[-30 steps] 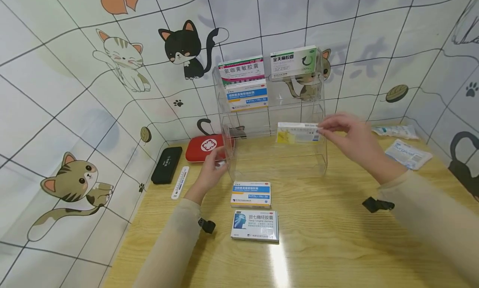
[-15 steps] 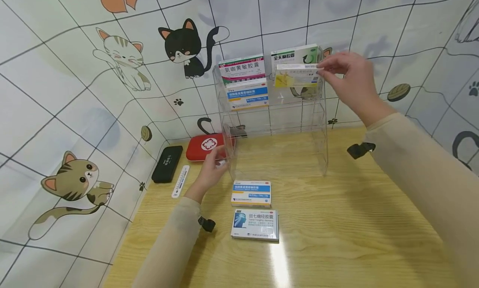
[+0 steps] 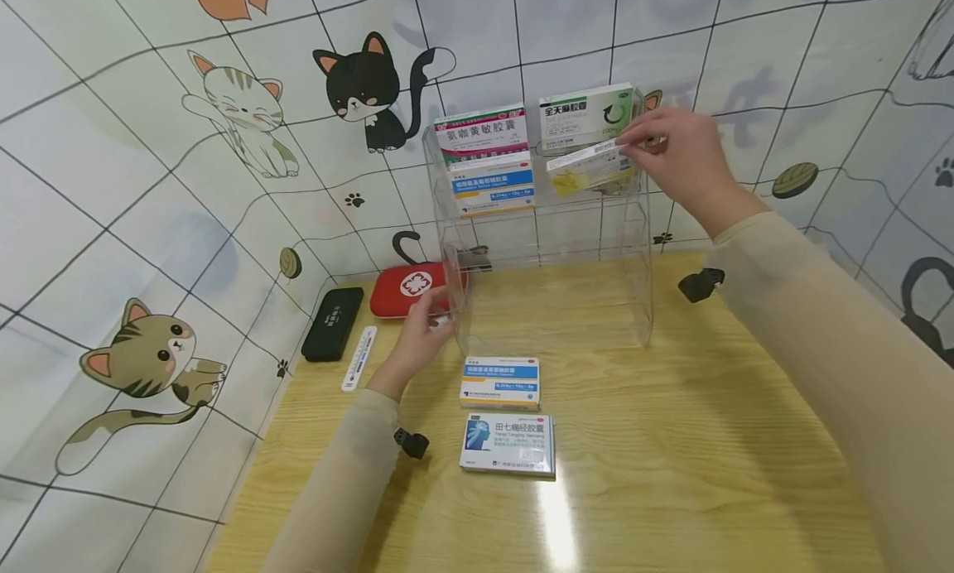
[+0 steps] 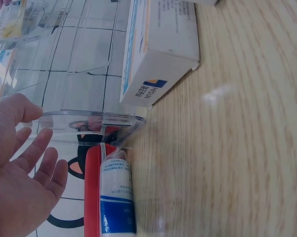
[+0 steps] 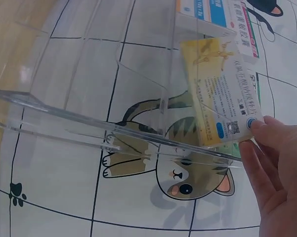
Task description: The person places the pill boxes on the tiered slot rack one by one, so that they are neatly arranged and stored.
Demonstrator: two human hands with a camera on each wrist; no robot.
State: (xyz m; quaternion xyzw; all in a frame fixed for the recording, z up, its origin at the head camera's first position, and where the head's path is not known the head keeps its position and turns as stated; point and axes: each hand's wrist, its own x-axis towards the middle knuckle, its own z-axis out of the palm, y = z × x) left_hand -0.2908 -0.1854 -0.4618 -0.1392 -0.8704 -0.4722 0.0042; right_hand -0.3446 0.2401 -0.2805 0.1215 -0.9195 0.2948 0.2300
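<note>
**Inspector A:** What was recorded in one view and missed in another?

**Inspector B:** In the head view the whole clear acrylic rack (image 3: 547, 225) was seen standing on the wood-grain worktop (image 3: 671, 440), with both sleeved arms in frame. The printed face of the yellow-and-white box (image 5: 222, 94) was legible only in the right wrist view, tilted behind a transparent shelf edge. A white-and-blue tube (image 4: 116, 197) lying against the red first-aid pouch (image 4: 93, 192) was shown only by the left wrist view.

**Inspector A:** Where was the yellow-and-white box placed relative to the hands?

**Inspector B:** It was held at the rack's upper right tier, just below the green-and-white box (image 3: 585, 116). Its right end was pinched by the fingertips of the right hand (image 3: 674, 163). The left hand (image 3: 423, 333) was well apart from it, low at the rack's left front corner. Its fingers were seen straight and relaxed in the left wrist view, beside the rack's curved base edge; contact could not be confirmed.

**Inspector A:** Materials and shapes?

**Inspector B:** All boxes were noted as flat rectangular card cartons. The rack was rigid, glossy and see-through, with stepped tiers. Two further cartons, a blue-striped box (image 3: 499, 382) and a blue-headed box (image 3: 508, 445), were found lying flat in front of it. A black oblong case (image 3: 331, 325) and a slim white thermometer strip (image 3: 359, 359) were noted at the left.
</note>
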